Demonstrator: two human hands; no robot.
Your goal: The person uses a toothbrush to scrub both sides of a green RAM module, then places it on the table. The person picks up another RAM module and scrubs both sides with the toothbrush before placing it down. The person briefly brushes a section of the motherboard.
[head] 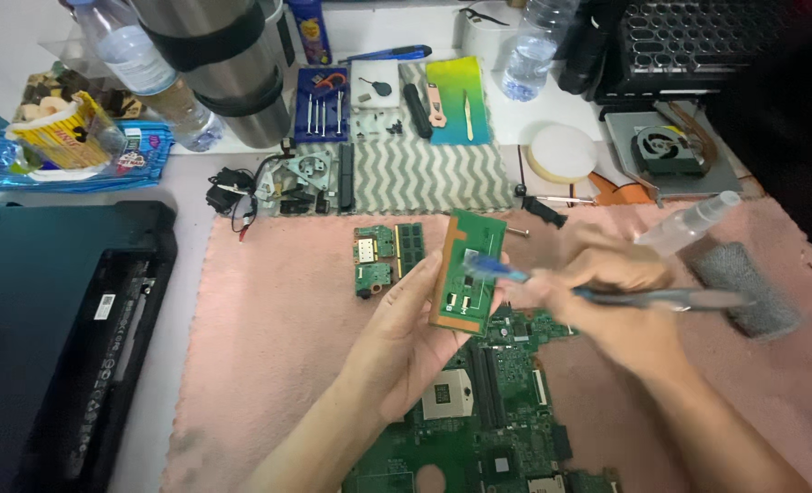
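Clear plastic bottle at top left lies tilted, contents not readable; second clear bottle stands at top centre, looks mostly empty. Steel tumbler beside the first bottle, inside hidden. Small blue tray holds thin metal tools in a row. Clear spray bottle lies tilted on the pink mat, just behind the right hand.

Small green circuit board: rectangular, copper-coloured edge strip on its left side, a few small chips and connectors on the face, held upright above the mat, over the large green motherboard lying flat below. Left hand has fingers clasped round the board's lower-left edge, thumb along the side. Right hand has fingers closed on a blue-headed brush, handle pointing right, bristle end touching the board's face; this hand is motion-blurred.

Two smaller green boards lie on the mat just left of the held one. Black laptop shell on the counter far left.
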